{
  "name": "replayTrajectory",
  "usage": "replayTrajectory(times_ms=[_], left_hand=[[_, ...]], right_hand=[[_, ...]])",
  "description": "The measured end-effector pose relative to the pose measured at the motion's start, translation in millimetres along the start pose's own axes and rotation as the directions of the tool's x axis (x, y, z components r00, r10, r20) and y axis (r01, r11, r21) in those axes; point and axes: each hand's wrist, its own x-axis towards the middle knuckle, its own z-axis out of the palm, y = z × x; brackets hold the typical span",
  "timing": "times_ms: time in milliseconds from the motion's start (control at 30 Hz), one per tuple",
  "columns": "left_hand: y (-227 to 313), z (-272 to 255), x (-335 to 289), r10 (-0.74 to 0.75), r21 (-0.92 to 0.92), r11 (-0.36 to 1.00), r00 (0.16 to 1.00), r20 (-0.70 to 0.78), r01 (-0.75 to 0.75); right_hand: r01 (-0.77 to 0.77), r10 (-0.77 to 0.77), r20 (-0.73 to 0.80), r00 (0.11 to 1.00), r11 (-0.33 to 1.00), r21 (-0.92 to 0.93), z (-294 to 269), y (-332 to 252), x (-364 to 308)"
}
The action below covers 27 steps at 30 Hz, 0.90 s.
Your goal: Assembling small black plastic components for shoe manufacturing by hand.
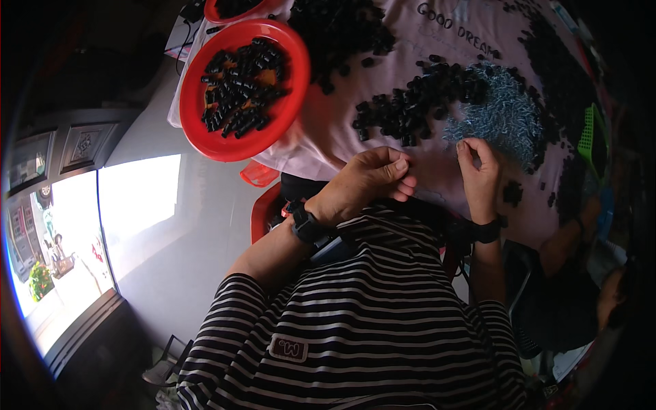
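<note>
My left hand (372, 179) is in front of my chest, above the near edge of the pink cloth. Its thumb presses against the curled fingers, and whatever is in them is hidden. To the right, my right hand (480, 169) pinches thumb and forefinger at the near side of a heap of small, thin silvery-blue pieces (502, 113). Anything in that pinch is too small to name. Just beyond both hands lies a pile of short black cylindrical parts (410, 106), touching the silvery heap.
At the left of the cloth (328, 140), a red plate (294, 75) holds many longer black parts. More black parts (335, 31) lie farther back and along the right edge, near a green plastic basket (588, 133). Another person's arm (574, 229) reaches in at the right.
</note>
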Motion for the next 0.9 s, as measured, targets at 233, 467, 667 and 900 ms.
replayTrajectory(times_ms=[233, 467, 667, 900], left_hand=[[-3, -4, 0, 0.025, -0.029, 0.999, 0.999, 0.038, -0.024], [1, 0, -2, 0.035, -0.003, 0.999, 0.998, 0.051, -0.035], [-2, -3, -2, 0.027, 0.044, 0.999, 0.999, 0.043, -0.029], [-3, 4, -4, 0.050, 0.003, 0.999, 0.997, 0.051, -0.050]], right_hand=[[0.303, -0.283, 0.109, 0.953, 0.887, -0.349, -3, -9, -4], [0.261, -0.269, 0.039, 0.962, 0.872, -0.415, -3, -6, -5], [0.364, -0.350, 0.104, 0.931, 0.858, -0.362, 0, -12, -9], [0.440, -0.419, 0.141, 0.897, 0.809, -0.390, 9, -24, -6]])
